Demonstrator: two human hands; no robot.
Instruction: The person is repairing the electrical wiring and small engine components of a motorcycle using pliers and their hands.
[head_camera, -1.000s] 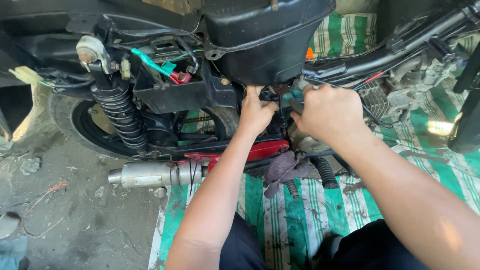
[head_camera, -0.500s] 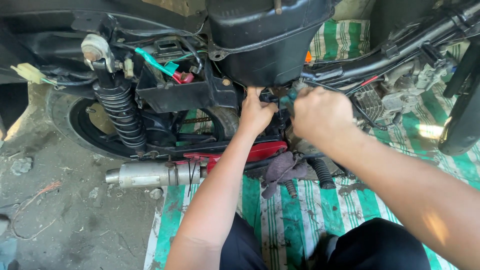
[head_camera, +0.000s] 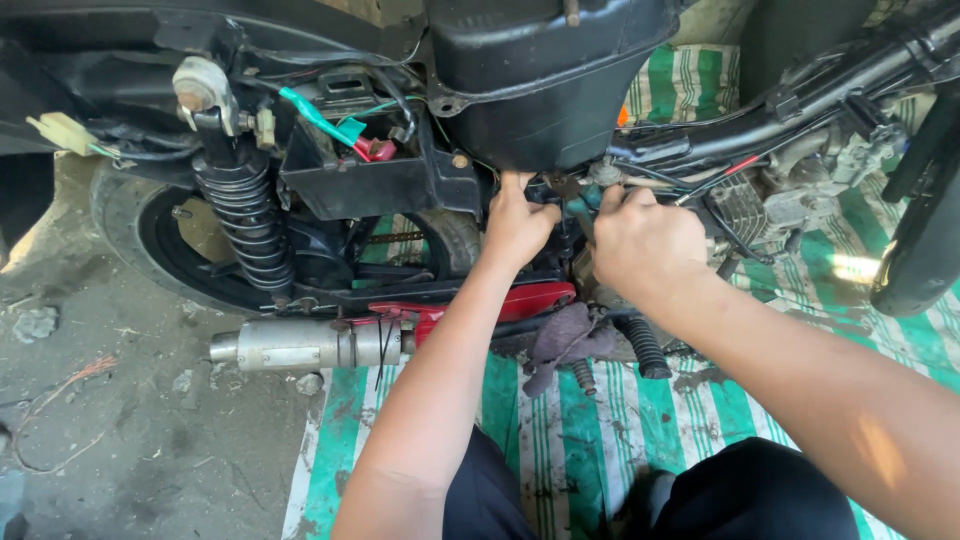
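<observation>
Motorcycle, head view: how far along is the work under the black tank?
Done: the stripped black motorcycle frame shows bare wiring and an open black battery tray. In hand: the left hand and right hand are both at a small teal-handled part under the black tank. Left: side covers are not on.

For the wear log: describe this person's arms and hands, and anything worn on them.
Both forearms are bare to past the elbow, no sleeves in view. The left hand and right hand wear no gloves, rings, watch or bands. Dark trousers show below.
</observation>
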